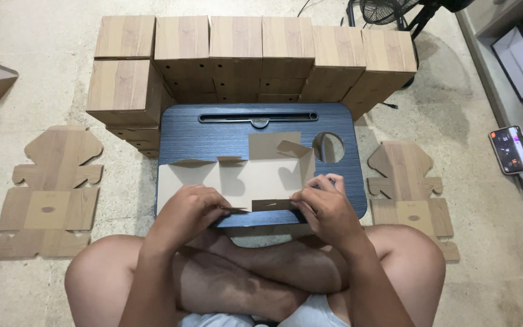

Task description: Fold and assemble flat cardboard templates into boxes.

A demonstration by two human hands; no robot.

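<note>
From the head camera, both hands work on 1 die-cut cardboard blank [243, 175] lying on a dark blue lap bench [213, 138] over the crossed legs. The left hand [190, 207] pinches the near edge flap; the right hand [327, 206] is clamped on the fold at the right side — fingers closed on card, not apart. Several flaps stand up, so this box looks partly folded. Beyond, a row of finished wood-grain boxes [237, 54] is stacked; flat blanks [52, 188] remain on the floor at either side.
</note>
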